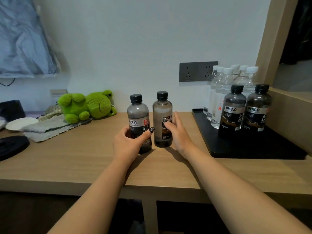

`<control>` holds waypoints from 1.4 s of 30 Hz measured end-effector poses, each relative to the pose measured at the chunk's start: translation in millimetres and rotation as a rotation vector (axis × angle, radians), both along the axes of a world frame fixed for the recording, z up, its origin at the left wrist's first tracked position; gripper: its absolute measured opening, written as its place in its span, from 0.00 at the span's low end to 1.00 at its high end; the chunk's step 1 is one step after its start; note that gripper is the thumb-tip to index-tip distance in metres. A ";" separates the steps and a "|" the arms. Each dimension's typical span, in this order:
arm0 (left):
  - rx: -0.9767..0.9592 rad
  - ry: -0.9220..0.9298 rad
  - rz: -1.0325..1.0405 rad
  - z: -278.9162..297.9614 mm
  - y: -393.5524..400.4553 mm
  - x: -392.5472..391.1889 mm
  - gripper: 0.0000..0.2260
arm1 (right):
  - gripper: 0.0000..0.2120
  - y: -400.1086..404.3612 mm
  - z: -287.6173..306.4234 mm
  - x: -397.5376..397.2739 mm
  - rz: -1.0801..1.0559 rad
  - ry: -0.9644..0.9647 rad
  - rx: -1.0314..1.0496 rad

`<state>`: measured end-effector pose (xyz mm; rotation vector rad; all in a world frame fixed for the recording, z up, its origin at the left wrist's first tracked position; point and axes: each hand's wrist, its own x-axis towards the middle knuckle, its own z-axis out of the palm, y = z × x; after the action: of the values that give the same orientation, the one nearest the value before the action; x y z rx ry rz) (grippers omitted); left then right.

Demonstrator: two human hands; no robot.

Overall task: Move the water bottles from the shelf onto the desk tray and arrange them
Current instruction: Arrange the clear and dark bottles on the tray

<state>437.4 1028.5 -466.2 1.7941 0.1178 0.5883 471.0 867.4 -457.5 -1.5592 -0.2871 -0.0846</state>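
Note:
Two dark "PH8.0" bottles with black caps stand upright on the wooden desk point(84, 159). My left hand point(130, 142) grips the left bottle point(137, 115) low around its label. My right hand point(177, 132) holds the right bottle point(162, 108), thumb on the label front and fingers along its right side. A black tray point(253, 147) lies at the right of the desk. On it stand two more dark bottles point(233, 110) point(257, 110) in front and several clear white-capped bottles point(224, 85) behind.
A green plush frog point(87, 105) lies on grey cloths point(50, 127) at the back left, beside a white plate point(21, 123) and dark items. A double wall socket point(198, 70) sits above the desk. A wooden partition point(290, 108) borders the tray on the right.

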 end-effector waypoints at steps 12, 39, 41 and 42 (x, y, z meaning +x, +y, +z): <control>-0.048 -0.028 -0.039 -1.7 2.0 10.2 0.16 | 0.30 -10.0 -10.4 -17.3 -0.017 -0.121 -0.161; 0.023 -0.095 -0.291 9.7 -133.1 -11.0 0.16 | 0.30 -174.4 24.8 -87.6 -0.537 -0.401 -0.283; 0.112 -0.085 -0.333 10.9 -143.0 -2.5 0.16 | 0.26 -192.4 29.1 -85.4 -0.568 -0.396 -0.215; 0.143 -0.075 -0.348 12.3 -146.3 0.5 0.16 | 0.25 -199.8 31.2 -82.8 -0.583 -0.390 -0.201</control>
<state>437.9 882.2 -454.0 1.8723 -0.2895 0.4199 388.2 667.6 -426.3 -1.7804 -0.1380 -0.8434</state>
